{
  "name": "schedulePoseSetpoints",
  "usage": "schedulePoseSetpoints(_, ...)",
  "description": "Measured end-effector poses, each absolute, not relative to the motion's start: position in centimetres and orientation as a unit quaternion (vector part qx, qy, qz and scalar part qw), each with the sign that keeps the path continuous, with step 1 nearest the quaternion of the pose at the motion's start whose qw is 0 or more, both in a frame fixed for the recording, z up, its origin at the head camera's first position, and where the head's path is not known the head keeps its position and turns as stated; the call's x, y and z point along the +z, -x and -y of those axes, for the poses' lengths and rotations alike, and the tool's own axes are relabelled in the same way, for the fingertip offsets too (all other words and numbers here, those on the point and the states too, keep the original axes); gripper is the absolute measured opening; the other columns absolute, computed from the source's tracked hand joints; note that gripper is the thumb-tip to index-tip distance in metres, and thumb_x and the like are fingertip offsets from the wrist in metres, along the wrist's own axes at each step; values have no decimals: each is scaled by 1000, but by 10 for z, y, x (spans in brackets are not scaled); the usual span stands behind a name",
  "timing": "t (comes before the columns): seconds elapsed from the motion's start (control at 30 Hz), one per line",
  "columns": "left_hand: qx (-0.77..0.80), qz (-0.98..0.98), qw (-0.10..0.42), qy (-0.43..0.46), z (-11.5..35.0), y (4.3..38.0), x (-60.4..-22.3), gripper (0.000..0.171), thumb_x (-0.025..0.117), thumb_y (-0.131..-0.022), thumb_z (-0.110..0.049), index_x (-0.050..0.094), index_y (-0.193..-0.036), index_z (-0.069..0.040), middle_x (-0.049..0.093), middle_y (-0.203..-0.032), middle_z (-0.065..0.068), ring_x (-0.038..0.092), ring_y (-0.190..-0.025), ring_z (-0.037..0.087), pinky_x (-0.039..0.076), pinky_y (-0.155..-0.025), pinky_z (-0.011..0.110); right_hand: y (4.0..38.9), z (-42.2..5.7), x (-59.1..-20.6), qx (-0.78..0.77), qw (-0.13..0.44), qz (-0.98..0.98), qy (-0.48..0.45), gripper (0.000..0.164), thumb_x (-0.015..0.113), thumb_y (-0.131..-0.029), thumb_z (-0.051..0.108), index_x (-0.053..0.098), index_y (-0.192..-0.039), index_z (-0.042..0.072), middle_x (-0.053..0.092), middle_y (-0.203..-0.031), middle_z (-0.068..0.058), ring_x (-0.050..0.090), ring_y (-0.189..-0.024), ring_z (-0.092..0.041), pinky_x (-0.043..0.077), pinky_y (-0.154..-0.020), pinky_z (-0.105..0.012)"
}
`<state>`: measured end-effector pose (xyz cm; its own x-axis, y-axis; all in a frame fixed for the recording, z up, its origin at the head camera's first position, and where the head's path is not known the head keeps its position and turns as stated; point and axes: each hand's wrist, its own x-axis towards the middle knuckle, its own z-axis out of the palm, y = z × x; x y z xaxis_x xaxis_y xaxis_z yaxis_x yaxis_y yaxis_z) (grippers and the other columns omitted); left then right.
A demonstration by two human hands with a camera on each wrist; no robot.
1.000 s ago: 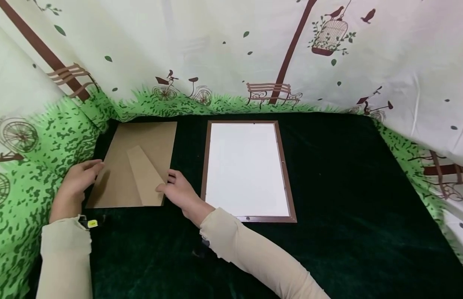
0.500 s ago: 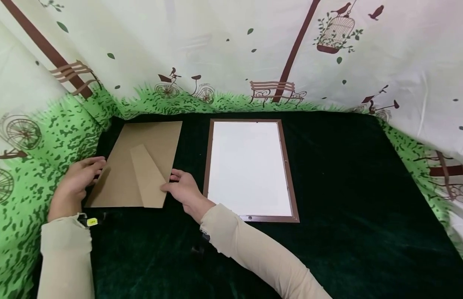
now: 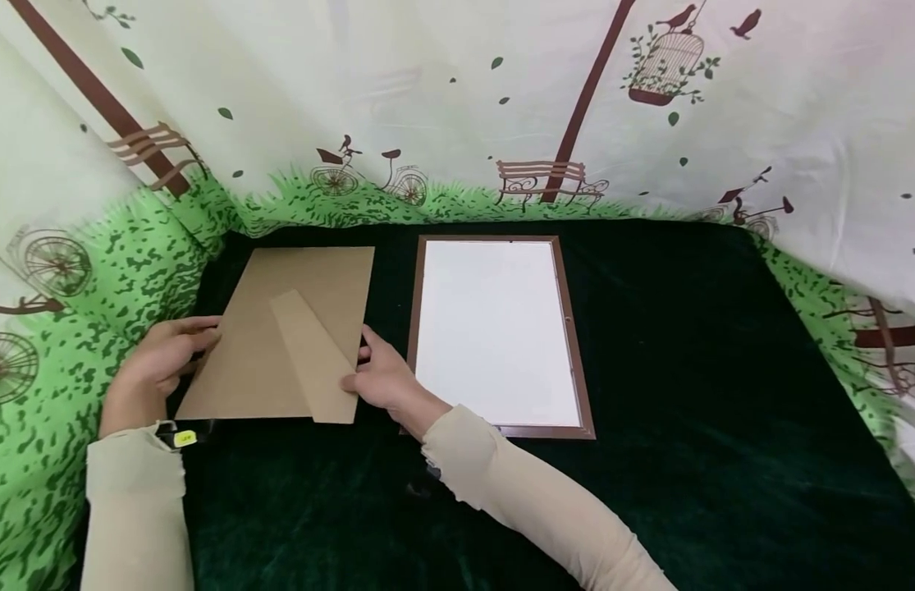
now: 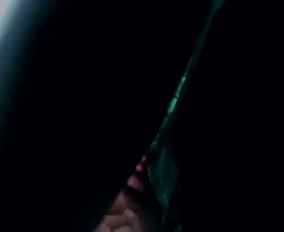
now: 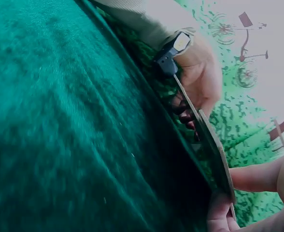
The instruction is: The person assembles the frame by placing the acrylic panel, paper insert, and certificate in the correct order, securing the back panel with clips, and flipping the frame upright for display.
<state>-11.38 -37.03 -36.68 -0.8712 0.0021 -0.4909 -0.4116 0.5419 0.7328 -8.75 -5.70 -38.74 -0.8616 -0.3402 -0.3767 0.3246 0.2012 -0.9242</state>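
A brown picture-frame backing board with a tapered easel flap on its face is held at the left of the table in the head view. My left hand grips its left edge, some fingers hidden beneath. At the right edge my right hand pinches it, thumb on top by the flap and fingers under. The right wrist view shows the board's thin edge above the cloth, between both hands. Just right of it lies a brown picture frame with a white sheet inside. The left wrist view is mostly dark, with fingers low down.
Dark green velvet cloth covers the table. A white curtain printed with bicycles, benches and green grass rises at the back and both sides. The left forearm is close to the curtain's left side.
The backing board has shifted a little right and nearer to me, with both hands moving along on its edges. The picture frame stays on the cloth; the head view has shifted slightly.
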Motion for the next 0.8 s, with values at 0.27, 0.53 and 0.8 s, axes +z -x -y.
schedulePoseSetpoints(0.27, 453, -865, 196, 90, 343, 116, -364, 55, 41, -107, -18, 25, -154, 4, 47, -120, 4, 56, -85, -5, 51, -76, 21, 85, 21, -374, -633, 254, -731, 15, 86, 70, -87, -1, 25, -159, 15, 56, -129, -12, 65, -106, -21, 54, -94, -37)
schedulePoseSetpoints(0.53, 504, -836, 208, 69, 316, 118, -357, 58, 47, -105, -18, 25, -153, 4, 46, -114, 0, 55, -86, -1, 52, -76, 23, 85, -19, -354, -634, 263, -727, 19, 86, 68, -90, -1, 22, -160, 19, 50, -134, -12, 61, -109, -21, 50, -85, -30)
schedulePoseSetpoints(0.8, 551, -806, 204, 64, 275, 117, -354, 54, 51, -104, -14, 30, -149, 5, 46, -108, 0, 56, -82, 2, 54, -74, 24, 84, -64, -355, -617, 261, -743, 13, 86, 69, -89, 2, 22, -159, 18, 47, -124, -8, 47, -93, -16, 38, -81, -32)
